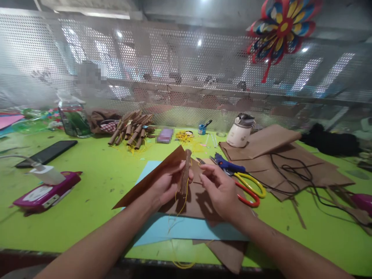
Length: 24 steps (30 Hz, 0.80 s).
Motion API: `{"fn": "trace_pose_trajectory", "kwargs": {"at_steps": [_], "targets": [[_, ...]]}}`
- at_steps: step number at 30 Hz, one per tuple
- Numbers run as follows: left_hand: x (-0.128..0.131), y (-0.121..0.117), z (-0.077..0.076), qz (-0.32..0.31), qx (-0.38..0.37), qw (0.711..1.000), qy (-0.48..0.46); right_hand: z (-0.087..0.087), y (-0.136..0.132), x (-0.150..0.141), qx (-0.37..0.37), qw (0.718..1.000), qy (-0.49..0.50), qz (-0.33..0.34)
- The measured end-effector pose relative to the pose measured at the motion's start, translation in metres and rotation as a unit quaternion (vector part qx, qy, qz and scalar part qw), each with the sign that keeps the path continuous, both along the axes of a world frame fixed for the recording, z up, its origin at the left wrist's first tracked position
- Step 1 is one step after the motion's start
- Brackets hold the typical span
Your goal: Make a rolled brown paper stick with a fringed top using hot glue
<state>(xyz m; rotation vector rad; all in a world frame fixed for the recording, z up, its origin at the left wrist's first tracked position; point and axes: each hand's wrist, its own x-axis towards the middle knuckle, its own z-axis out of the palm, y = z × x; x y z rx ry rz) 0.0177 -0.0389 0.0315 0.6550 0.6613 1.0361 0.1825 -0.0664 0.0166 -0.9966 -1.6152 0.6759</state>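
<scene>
My left hand [167,184] grips an upright rolled brown paper stick [185,170], with a thin yellow thread [181,203] hanging down from it. My right hand [219,188] is just to the right of the stick, fingers pinched together; whether it holds the thread I cannot tell. Under both hands lie a brown paper sheet [148,180] and a light blue sheet [174,228].
On the green table [95,186]: a pile of rolled brown sticks [132,131], scissors with yellow and red handles [250,188], a blue glue gun [228,164], brown paper sheets [276,155] with a black cable, a white jar [240,131], a phone [46,153], a pink box [48,192].
</scene>
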Motion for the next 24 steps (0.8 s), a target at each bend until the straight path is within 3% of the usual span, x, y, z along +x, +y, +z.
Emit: {"fn": "trace_pose_trajectory", "kwargs": {"at_steps": [6,10,15,20,24], "targets": [[0.007,-0.002,-0.005,0.02,0.049,0.998,-0.021,0.003,0.002,-0.009,-0.099,0.993,0.042,0.046],[0.007,-0.001,-0.005,-0.023,0.048,0.998,-0.028,0.003,-0.001,-0.011,-0.074,0.995,0.041,0.045],[0.008,-0.001,-0.002,-0.028,0.049,0.996,-0.068,0.005,0.002,-0.007,-0.07,0.996,0.034,0.037],[0.004,-0.001,-0.004,-0.11,0.058,0.991,-0.057,0.012,0.007,0.001,-0.072,0.996,0.04,0.045],[0.001,-0.001,-0.006,-0.182,0.07,0.979,-0.064,0.019,0.012,0.008,-0.115,0.99,0.058,0.058]]}}
